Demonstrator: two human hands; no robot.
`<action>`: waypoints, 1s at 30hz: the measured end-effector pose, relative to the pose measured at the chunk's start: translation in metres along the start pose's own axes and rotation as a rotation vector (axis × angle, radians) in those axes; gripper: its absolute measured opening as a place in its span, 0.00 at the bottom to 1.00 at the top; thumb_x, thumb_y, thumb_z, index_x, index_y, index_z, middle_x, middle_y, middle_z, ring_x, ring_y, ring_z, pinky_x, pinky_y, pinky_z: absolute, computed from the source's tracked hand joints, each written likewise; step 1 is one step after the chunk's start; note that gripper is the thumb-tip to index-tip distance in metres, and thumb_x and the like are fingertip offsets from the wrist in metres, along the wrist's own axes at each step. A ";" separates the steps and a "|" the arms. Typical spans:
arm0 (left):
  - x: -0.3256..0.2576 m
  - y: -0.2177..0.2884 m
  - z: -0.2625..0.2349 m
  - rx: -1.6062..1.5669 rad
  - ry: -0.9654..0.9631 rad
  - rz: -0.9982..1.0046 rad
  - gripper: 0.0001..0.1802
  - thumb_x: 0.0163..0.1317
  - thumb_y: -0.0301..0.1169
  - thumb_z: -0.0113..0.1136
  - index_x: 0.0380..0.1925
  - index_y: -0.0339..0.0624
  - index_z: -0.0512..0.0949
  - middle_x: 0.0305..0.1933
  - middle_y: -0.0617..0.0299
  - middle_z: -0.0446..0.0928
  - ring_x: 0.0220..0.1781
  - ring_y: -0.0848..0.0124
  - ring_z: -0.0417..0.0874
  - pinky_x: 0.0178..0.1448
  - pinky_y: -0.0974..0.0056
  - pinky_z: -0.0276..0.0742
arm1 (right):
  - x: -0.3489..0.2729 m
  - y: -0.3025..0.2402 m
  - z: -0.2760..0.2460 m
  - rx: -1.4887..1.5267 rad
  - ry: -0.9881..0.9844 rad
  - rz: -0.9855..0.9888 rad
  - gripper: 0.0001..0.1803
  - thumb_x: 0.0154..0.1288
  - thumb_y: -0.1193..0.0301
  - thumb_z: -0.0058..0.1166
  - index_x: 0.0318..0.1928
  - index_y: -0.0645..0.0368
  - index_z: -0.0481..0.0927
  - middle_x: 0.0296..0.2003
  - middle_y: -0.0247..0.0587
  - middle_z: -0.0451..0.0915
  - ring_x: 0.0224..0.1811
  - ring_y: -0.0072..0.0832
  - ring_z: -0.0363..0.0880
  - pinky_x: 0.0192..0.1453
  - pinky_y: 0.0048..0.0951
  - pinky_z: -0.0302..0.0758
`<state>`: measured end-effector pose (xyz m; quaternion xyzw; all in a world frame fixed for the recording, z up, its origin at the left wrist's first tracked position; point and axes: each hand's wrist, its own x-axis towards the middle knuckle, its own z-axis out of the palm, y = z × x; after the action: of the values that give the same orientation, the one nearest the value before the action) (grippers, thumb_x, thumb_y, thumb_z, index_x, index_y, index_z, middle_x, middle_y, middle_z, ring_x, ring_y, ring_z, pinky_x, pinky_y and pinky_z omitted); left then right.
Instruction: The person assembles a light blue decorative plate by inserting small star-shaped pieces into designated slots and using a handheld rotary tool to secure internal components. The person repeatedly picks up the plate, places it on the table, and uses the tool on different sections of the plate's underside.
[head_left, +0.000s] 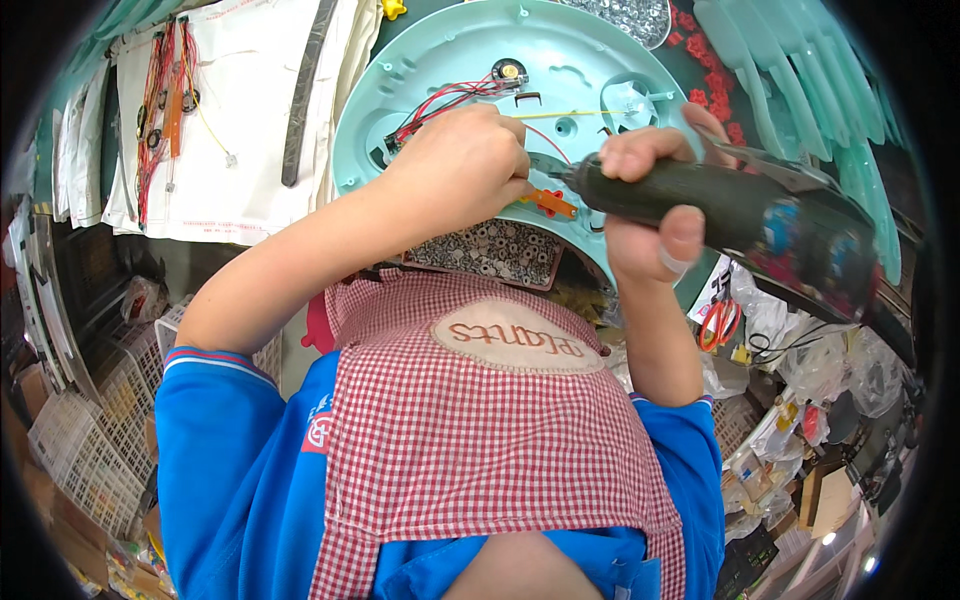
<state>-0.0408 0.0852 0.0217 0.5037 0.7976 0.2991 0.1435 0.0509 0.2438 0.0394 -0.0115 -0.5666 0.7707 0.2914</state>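
A large, round teal plastic shell [560, 45] lies open side up in front of me. Inside it are a small round speaker [508, 72], red and black wires [440, 98] and an orange strip [556, 204] with red bits at the near edge. My left hand [465, 155] reaches over the shell, its fingertips pinched at the strip's left end; the fingers partly hide their grip. A dark electric screwdriver [735, 205] lies sideways in my right hand [635, 245], fingers and thumb wrapped round it. Its bit points left, close beside my left fingertips and above the strip.
Below the shell sits a tray of small metal parts [490, 250]; another metal-parts tray [625, 15] stands behind. Red pieces [705, 75] and stacked teal parts [800, 80] lie right. Left, bundled wires [170, 110] and a black strip [308, 95] rest on white sheets. Orange-handled scissors [718, 325] hang right.
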 end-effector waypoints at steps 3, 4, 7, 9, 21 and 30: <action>-0.003 -0.004 0.000 -0.081 0.052 0.048 0.04 0.51 0.29 0.66 0.26 0.41 0.85 0.28 0.60 0.79 0.35 0.59 0.81 0.42 0.57 0.78 | 0.000 0.012 0.002 -0.026 0.021 -0.029 0.49 0.53 0.49 0.70 0.63 0.68 0.59 0.30 0.43 0.79 0.33 0.29 0.78 0.42 0.29 0.77; -0.004 -0.006 0.001 -0.058 0.084 0.024 0.05 0.51 0.29 0.66 0.27 0.41 0.85 0.28 0.60 0.79 0.35 0.59 0.81 0.41 0.57 0.78 | 0.002 0.010 0.002 -0.022 0.029 -0.016 0.49 0.53 0.49 0.69 0.64 0.68 0.59 0.30 0.43 0.79 0.33 0.29 0.78 0.42 0.30 0.77; -0.004 -0.005 0.006 -0.031 0.128 0.005 0.06 0.50 0.29 0.67 0.29 0.41 0.85 0.28 0.60 0.78 0.34 0.59 0.81 0.39 0.58 0.78 | 0.008 -0.010 -0.004 0.054 -0.081 -0.050 0.48 0.57 0.41 0.61 0.66 0.60 0.61 0.31 0.39 0.76 0.34 0.30 0.75 0.45 0.36 0.74; 0.001 0.002 0.007 -0.071 0.096 0.059 0.07 0.49 0.30 0.68 0.30 0.41 0.85 0.28 0.60 0.78 0.34 0.60 0.81 0.39 0.58 0.78 | 0.011 -0.021 -0.007 0.120 -0.186 -0.074 0.47 0.58 0.39 0.59 0.67 0.58 0.64 0.33 0.37 0.74 0.36 0.29 0.72 0.47 0.38 0.71; -0.010 0.000 0.010 -0.136 0.177 0.176 0.06 0.51 0.29 0.69 0.30 0.42 0.84 0.27 0.61 0.78 0.34 0.61 0.79 0.39 0.58 0.75 | 0.004 -0.035 -0.003 0.183 -0.167 -0.084 0.53 0.55 0.34 0.58 0.69 0.57 0.59 0.31 0.36 0.74 0.34 0.29 0.73 0.44 0.38 0.71; -0.011 0.001 0.011 -0.268 0.226 0.244 0.08 0.47 0.28 0.71 0.30 0.43 0.85 0.28 0.64 0.80 0.34 0.64 0.80 0.40 0.61 0.77 | -0.002 -0.040 0.002 0.229 -0.139 -0.076 0.53 0.56 0.33 0.58 0.69 0.58 0.57 0.31 0.36 0.74 0.33 0.30 0.74 0.44 0.37 0.72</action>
<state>-0.0290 0.0792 0.0126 0.5360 0.6949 0.4724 0.0816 0.0699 0.2487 0.0749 0.0967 -0.4939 0.8176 0.2796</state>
